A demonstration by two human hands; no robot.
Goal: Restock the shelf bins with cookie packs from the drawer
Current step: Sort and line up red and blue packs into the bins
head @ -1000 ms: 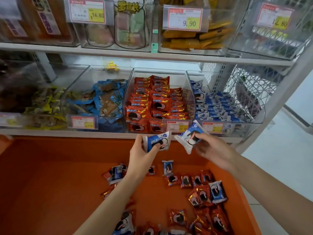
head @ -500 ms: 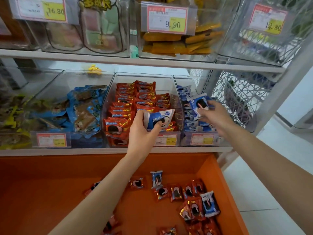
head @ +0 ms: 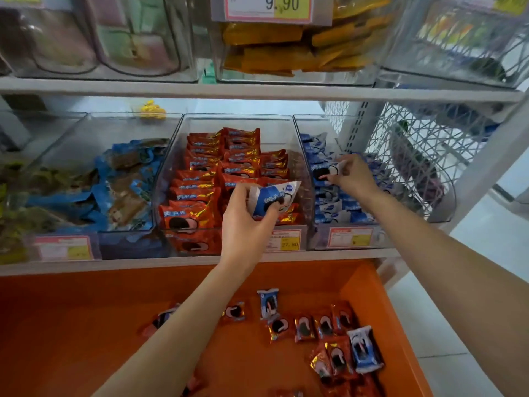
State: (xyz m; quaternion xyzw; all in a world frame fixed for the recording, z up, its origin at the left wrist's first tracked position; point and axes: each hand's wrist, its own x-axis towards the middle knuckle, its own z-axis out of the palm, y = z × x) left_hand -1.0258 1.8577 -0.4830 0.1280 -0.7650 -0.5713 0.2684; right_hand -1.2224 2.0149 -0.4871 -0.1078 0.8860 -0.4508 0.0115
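My right hand (head: 353,179) pinches a blue pack (head: 325,171) in the end bin (head: 320,240); left hand (head: 246,224) grips a second pack (head: 272,197) beside it, liable to drop among red packs (head: 200,179).

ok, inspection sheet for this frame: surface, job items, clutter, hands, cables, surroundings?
Surface: orange drawer open below the shelf.
Job's things: loose packs, red and blue, lie in the drawer; red-pack bin well stocked; blue-pack bin partly filled.
Clutter: small yellow item behind the bins.
Grippers: left hand grips a blue pack at the red-pack bin's front; right hand pinches a second blue pack over the blue-pack bin.
Cables: nothing seen.
Surroundings: upper bins of snacks, 9.90 price tag, wire basket on the right, tiled floor.
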